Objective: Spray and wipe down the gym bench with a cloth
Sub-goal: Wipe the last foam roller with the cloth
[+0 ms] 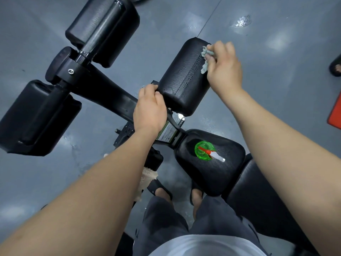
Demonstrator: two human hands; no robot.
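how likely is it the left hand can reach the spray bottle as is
Probably yes: the bottle stands alone on the seat near the left hand, nothing between; the hand must first release the pad.

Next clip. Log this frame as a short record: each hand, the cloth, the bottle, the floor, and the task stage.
left hand: grips the near end of the pad
right hand: holds the cloth against the pad's far end
bottle: green, upright on the seat, untouched
floor: grey, with a wet patch beyond the pad
stage: wiping the pad; bottle set aside
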